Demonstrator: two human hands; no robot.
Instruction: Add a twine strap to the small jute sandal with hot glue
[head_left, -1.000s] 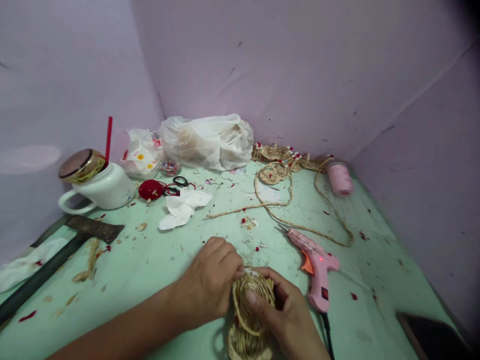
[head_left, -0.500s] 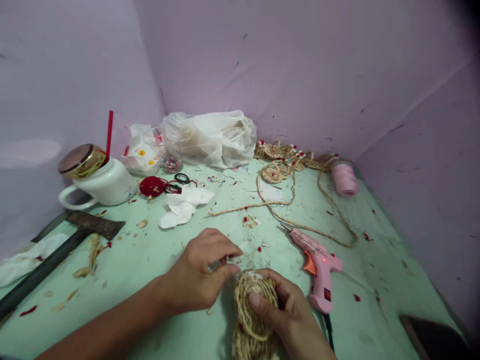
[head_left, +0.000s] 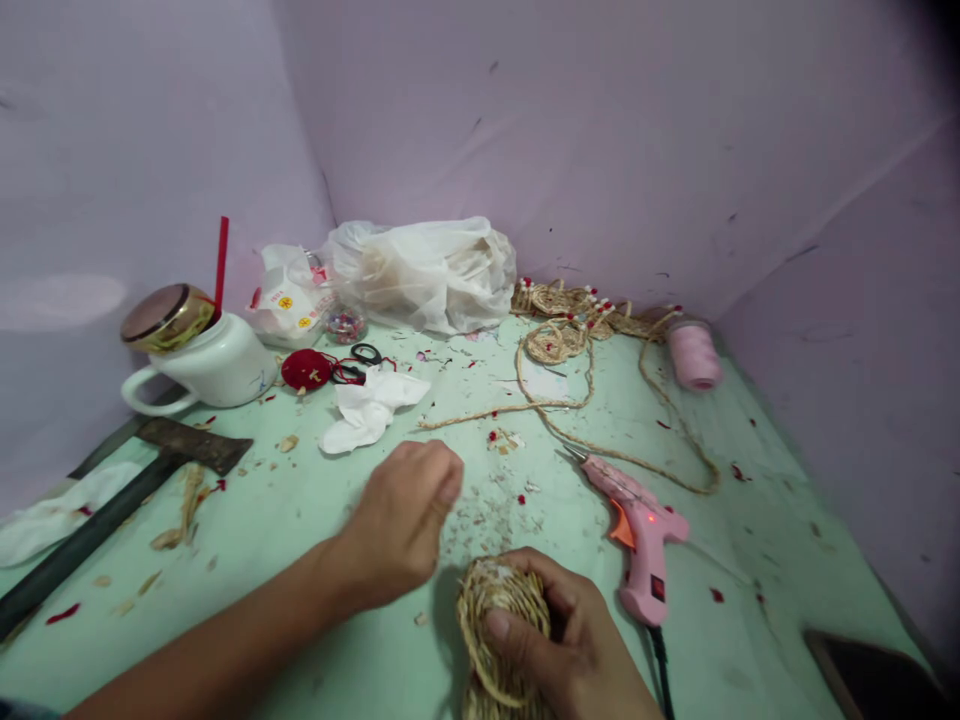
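My right hand (head_left: 566, 632) is wrapped round a coiled straw-rope piece (head_left: 504, 595) at the bottom middle of the view. The thumb presses on its front, while the fingers go behind its right side. A whitish patch shows along its top edge, and its lower end runs out of view. Above and left of the piece, my left hand (head_left: 409, 512) hangs apart from it with the fingers curled closed. Whatever may be between those fingertips is hidden. To the right of my right hand lies a pink glue gun (head_left: 634, 530) with a small red light on.
A hammer (head_left: 191, 445), a white mug (head_left: 214, 368), a red yarn ball (head_left: 306, 369), scissors (head_left: 366, 354) and crumpled tissue (head_left: 367, 412) occupy the left. Behind are a plastic bag (head_left: 439, 275), rope (head_left: 637, 460) and a pink thread spool (head_left: 694, 355). A dark device (head_left: 870, 675) lies front right.
My left hand has drawn back from the top of the straw piece, moving up and left, and its fingers have curled in. The piece has shifted slightly left and down in my right hand.
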